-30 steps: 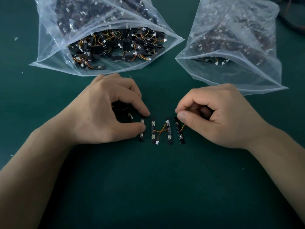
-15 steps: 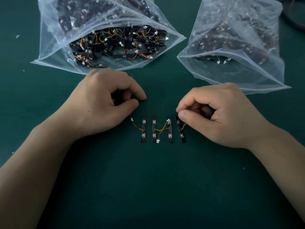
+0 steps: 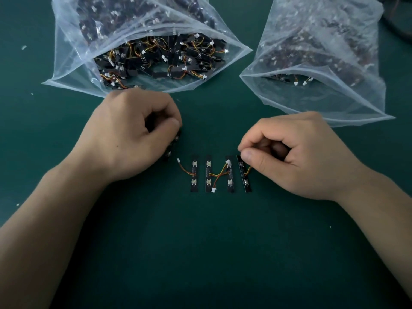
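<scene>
Here the work is laying small black LED strips side by side, and the row of strips (image 3: 208,175) on the green mat (image 3: 200,253) is the thing to steer by. The right hand (image 3: 289,155) sits at the row's right end. Its thumb and forefinger are pinched together on the far end of the rightmost strip (image 3: 246,180), which lies on the mat at a slant, with that end leaning toward its neighbour (the other three lie parallel). The left hand (image 3: 124,134), just left of the row and a little beyond it, is curled closed over what looks like spare strips (image 3: 176,137). Only dark edges peek out under the fingers, so the count is unclear.

To finish this step well, I would pivot the pinched end outward until the gap matches the others. The near end should stay level with the row, and the orange wire tail should stay out from under the board. A light sliding touch is better than a lift, since the white connector (image 3: 227,162) on the neighbouring strip sits just beside the pinch and would snag easily.

Beyond the row lie the open bag (image 3: 66,54) of strips to the left and a second bag (image 3: 347,101) to the right.
</scene>
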The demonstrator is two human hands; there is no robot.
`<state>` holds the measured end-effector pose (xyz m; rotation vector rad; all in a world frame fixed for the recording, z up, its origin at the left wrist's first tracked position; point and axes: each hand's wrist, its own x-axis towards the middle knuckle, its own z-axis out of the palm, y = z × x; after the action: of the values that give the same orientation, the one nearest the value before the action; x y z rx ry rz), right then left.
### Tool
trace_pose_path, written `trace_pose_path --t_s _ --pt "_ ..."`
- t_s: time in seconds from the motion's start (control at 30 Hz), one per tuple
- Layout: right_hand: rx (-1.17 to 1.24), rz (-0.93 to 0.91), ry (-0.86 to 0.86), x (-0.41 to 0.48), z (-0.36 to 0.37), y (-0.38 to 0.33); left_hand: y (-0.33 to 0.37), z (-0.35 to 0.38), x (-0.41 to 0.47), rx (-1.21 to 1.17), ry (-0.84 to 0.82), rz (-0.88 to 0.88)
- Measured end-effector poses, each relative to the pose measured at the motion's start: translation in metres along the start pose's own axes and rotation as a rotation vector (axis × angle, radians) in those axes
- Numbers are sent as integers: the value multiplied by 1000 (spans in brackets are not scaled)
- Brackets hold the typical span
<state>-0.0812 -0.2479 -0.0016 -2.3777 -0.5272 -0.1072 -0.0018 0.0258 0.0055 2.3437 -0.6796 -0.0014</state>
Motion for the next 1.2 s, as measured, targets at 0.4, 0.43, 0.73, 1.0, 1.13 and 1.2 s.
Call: trace_pose_path --t_s 0.4,0.43,0.73,1.0,1.13,1.2 --pt "-8 7 -13 0 0 -1 -5 -13 1 -68 -225 58" --pt "-8 7 -12 0 0 -1 -4 -12 1 -64 -206 55" --pt "-11 8 -11 0 0 -2 -2 -11 -1 -26 -126 85" --pt "-11 10 -11 0 0 -1 -6 -15 -2 -92 -197 84" --pt "-4 12 -2 0 0 -1 -5 -15 -2 -67 -219 92" --pt "6 13 4 0 0 -1 -5 -14 -1 -49 -241 125"
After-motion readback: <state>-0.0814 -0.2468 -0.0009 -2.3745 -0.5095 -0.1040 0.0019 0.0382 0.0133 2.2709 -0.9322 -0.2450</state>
